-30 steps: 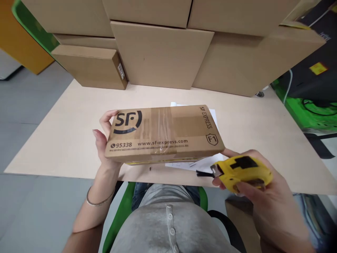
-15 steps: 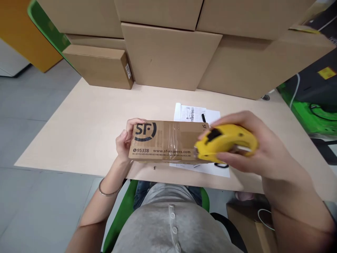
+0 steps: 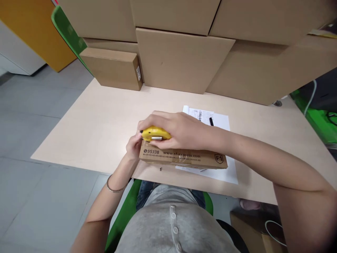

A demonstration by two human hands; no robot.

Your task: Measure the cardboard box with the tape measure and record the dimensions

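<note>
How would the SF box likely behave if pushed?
Probably slides rather than tips: the SF box lies low and flat on the table. Likely stiff: its cardboard edges look straight under the right hand and tape measure.

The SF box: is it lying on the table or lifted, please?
Lying down: the SF box rests on the table and paper sheet, with the right hand holding a yellow tape measure on top.
</note>
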